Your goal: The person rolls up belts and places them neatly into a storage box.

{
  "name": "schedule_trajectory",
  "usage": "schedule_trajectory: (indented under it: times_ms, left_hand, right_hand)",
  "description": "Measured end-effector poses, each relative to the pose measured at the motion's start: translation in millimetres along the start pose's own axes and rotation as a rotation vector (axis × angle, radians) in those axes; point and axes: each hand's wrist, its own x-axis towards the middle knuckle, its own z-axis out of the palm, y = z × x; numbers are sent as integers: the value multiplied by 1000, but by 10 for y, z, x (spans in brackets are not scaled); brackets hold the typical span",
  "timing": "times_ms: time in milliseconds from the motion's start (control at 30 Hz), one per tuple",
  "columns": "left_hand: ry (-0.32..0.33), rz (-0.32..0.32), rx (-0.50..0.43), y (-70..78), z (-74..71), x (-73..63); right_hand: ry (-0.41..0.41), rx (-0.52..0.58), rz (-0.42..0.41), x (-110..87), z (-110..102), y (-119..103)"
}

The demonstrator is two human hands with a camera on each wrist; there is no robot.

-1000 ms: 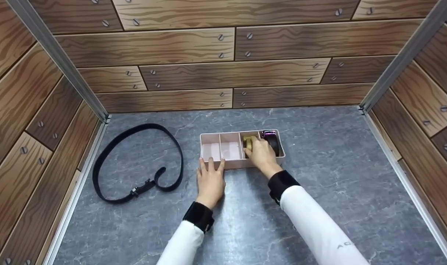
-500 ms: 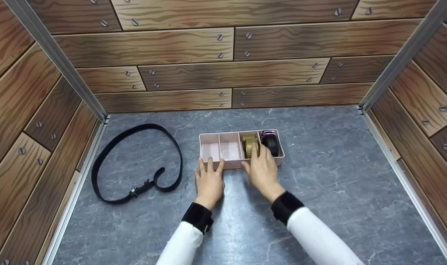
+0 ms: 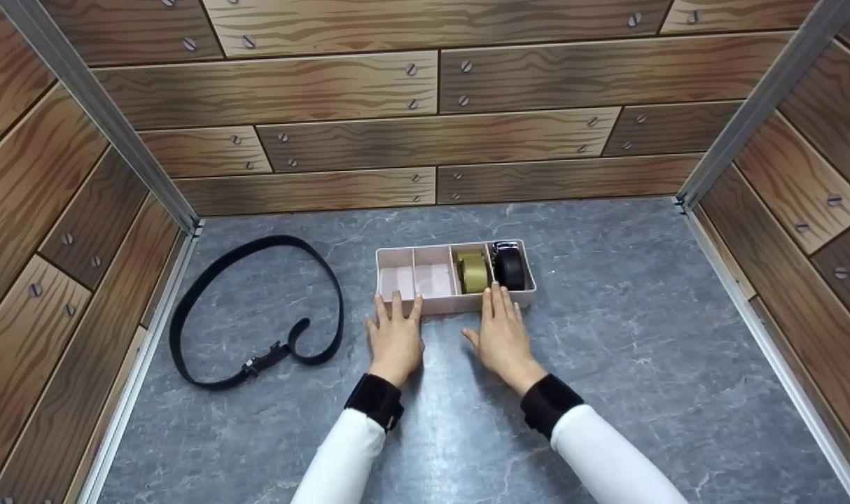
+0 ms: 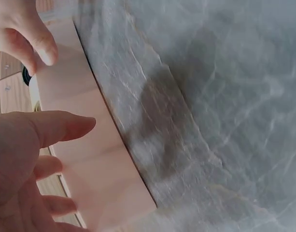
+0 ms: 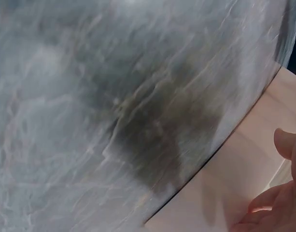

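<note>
1. Tabletop [image 3: 628, 301] stretches between the pink box [image 3: 442, 306] and the right wall [image 3: 782, 203]; a black belt [image 3: 265, 360] loops near its left end.
2. Left hand [image 3: 395, 343], fingers spread, and right hand [image 3: 503, 343], fingers straight, touch its near side.
3. Its third compartment holds a gold coil [image 3: 474, 273], the rightmost a black coil [image 3: 512, 271].

A pale pink, open-topped box [image 3: 449, 306] sits upright on the table [image 3: 649, 315], long and narrow, with four compartments in a row. In the third from the left, a gold belt [image 3: 473, 273] lies tightly rolled. The rightmost one bears a rolled black belt [image 3: 512, 271] with a shiny buckle [image 3: 507, 246] at its far side.
</note>
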Motion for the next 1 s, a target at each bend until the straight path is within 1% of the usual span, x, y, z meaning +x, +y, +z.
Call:
schedule_trajectory:
  times_ms: [167,267,333,400,433,500,533,567,600,667,700,733,800,867,933,967,1000]
  left_hand:
    - [-20,16,4,-43,18,120]
    - [-59,22,-27,-79,26,188]
    - [-98,33,-101,-124,8,229]
    - [-117,59,-206,-203,-18,264]
    - [-122,67,-264,-252,-40,269]
    - [-102,74,-355,-378,-76,255]
    - [-82,63,-385,-454,-93,231]
    - [-54,45,-392,-537,-104,196]
    - [-33,8,-396,-618,-123,151]
    - [4,-75,-370,-783,-139,47]
    - [15,-117,-350,-860,-143,-11]
    - [17,-158,-331,-930,-142,-68]
    - [21,-214,-298,-1039,-124,-171]
    - [16,-232,-265,-1112,-89,-254]
    - [12,-229,-248,-1146,-50,-308]
    - [12,-220,-245,-1149,-32,-325]
    - [3,-208,-244,-1141,-19,-340]
  right_hand:
    - [-17,-8,-2,121,-20,45]
    - [-38,-20,2,203,-31,75]
    - [-50,-21,1,257,-44,95]
    - [-56,-17,-8,301,-65,119]
    - [-60,-13,-11,319,-75,133]
    - [-58,3,-31,342,-101,163]
    - [-60,13,-44,351,-114,177]
    - [-61,23,-59,358,-128,189]
    - [-62,34,-74,362,-141,201]
    - [-51,58,-105,358,-161,225]
    - [-33,61,-121,350,-168,235]
    - [1,60,-138,338,-171,243]
    - [118,57,-184,304,-163,251]
    - [263,49,-259,263,-138,240]
    - [388,46,-368,224,-99,197]
    - [422,54,-429,205,-76,164]
    - [434,65,-489,183,-52,125]
